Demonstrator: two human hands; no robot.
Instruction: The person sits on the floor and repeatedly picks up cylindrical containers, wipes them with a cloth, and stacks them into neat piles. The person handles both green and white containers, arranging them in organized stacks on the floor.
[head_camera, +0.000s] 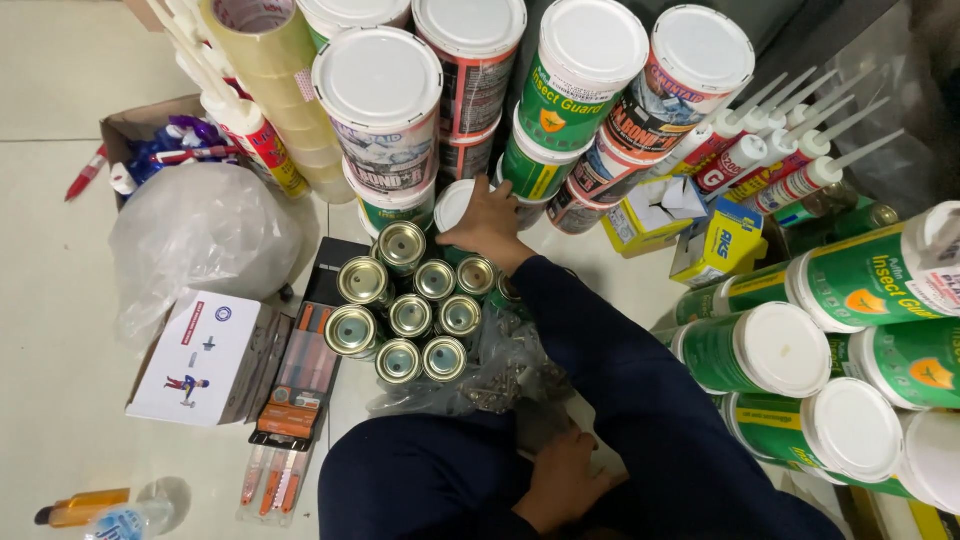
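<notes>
Cans (415, 315) with gold tops stand upright in a tight cluster on the floor between my knees and the stacked tubs; behind them those big white-lidded tubs (380, 110) rise in a tilting pile, and more green-labelled tubs (760, 350) lie on their sides to my right; a crumpled clear plastic bag (200, 235) sits at the left beside a white box (205, 360), and a brown carton (130, 130) behind it holds blue-wrapped bits and a tube; my right hand (490, 225) reaches past the cluster, fingers curled round a white-lidded pot (452, 205) at its far edge, though I cannot tell how firmly; my left hand (565, 480) rests loosely closed in my lap, on what I cannot tell; I judge a straight lift best, elbow high, so my sleeve misses the cans.
</notes>
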